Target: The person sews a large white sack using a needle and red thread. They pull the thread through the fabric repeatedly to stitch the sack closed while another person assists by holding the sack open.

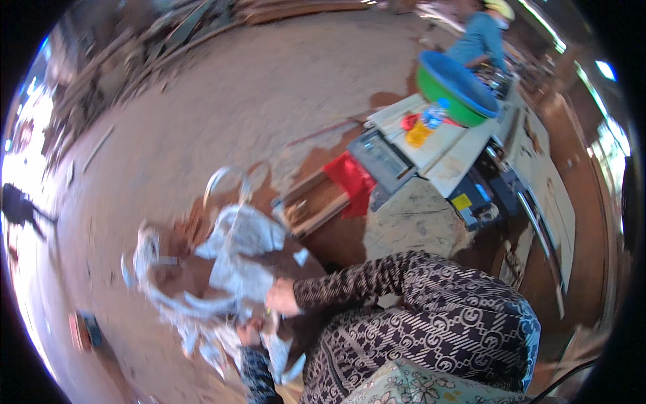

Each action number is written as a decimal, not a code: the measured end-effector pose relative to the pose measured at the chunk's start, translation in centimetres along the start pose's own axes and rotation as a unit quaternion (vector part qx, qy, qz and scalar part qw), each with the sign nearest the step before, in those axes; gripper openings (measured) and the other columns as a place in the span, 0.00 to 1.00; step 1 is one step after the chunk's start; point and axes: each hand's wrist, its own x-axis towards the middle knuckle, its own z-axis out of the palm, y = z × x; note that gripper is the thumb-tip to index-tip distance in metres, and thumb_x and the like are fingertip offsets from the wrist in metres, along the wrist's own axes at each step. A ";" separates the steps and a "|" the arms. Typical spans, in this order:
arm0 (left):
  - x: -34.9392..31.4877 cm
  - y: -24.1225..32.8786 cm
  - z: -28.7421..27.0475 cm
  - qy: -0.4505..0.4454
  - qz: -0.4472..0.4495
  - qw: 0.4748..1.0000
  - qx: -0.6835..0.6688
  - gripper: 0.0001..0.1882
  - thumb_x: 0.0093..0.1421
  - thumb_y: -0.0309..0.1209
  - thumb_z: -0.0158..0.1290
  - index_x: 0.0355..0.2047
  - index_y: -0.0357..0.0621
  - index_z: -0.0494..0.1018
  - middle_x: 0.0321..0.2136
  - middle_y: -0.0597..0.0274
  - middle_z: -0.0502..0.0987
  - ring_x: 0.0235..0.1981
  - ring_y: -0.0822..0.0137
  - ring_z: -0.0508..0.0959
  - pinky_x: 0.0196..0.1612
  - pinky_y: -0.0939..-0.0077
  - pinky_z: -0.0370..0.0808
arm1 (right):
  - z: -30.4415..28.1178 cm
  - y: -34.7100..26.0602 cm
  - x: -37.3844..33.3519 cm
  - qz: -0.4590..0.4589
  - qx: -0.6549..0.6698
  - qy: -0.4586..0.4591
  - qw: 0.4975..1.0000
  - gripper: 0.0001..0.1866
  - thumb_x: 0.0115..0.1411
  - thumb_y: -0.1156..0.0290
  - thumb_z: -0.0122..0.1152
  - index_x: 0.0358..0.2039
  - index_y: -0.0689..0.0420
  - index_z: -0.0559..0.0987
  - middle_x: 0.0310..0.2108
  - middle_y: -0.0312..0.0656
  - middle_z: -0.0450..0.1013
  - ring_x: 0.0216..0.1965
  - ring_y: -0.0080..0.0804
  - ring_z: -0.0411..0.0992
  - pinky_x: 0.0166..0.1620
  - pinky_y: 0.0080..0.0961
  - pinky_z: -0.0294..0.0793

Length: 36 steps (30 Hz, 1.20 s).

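Observation:
Torn, whitish sheeting, like an old sack [245,236], lies in a loose heap in front of me, with pale strips and a white loop [225,176] sticking up at its far side. Brown, dusty matter [178,276] shows among its folds. My right hand [282,297] is closed at the heap's near edge, its fingers against the pale sheeting. Just below and left of it, my left hand [250,331] is also closed, close to the same edge. Motion blur hides what lies between the left fingers.
To the right are a large stone block [417,219], a grey scale-like device [380,158], a red cloth [351,182] and a wooden trough [316,202]. Beyond, a blue-green basin [441,87] stands on white boards near a person in blue [474,44]. A small box [85,331] lies left.

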 end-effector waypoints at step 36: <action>-3.1 1.6 5.8 0.123 0.070 0.986 0.083 0.07 0.55 0.29 0.63 0.29 0.38 0.80 0.24 0.61 0.81 0.22 0.69 0.77 0.26 0.69 0.74 | -1.2 -3.8 0.0 -0.104 -0.080 -0.072 0.989 0.08 0.50 0.70 0.58 0.24 0.60 0.82 0.26 0.45 0.79 0.31 0.40 0.80 0.31 0.37 0.81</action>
